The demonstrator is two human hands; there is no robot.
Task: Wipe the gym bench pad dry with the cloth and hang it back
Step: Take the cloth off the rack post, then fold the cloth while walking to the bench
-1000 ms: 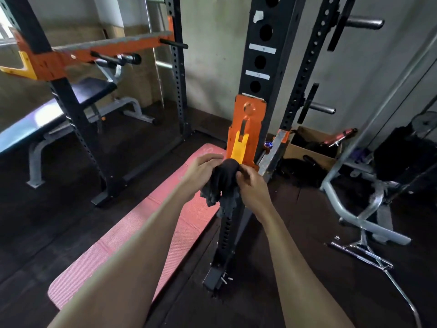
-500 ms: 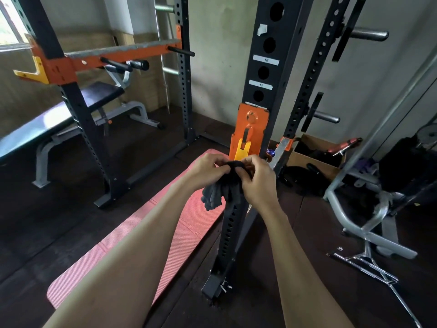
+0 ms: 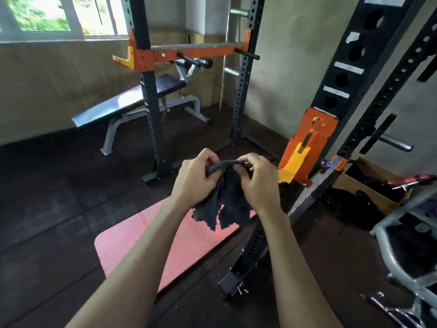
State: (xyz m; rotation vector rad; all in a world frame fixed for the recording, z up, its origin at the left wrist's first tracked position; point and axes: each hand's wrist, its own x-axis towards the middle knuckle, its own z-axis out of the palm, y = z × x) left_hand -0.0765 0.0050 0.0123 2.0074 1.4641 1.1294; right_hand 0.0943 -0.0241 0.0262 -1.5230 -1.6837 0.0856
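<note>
Both hands at chest height | our left hand (image 3: pixel 194 179) and right hand (image 3: pixel 256 183) fingers curled, gripping dark cloth (image 3: pixel 224 202) by its top edge | cloth hangs lengthwise downward over pink mat (image 3: pixel 151 242) | bench pad (image 3: pixel 111 108) well behind

A dark floor (image 3: pixel 47 209) carries a pink mat (image 3: pixel 179 247) lying beside the near black rack post (image 3: pixel 350 74). Left of that post stands a second rack (image 3: pixel 149 95) with an orange crossbar (image 3: pixel 198 52). Behind the rack, a window (image 3: pixel 59 15) lets in daylight above a tan wall (image 3: pixel 59 91). Right of the post sits a cardboard box (image 3: pixel 369 188).
</note>
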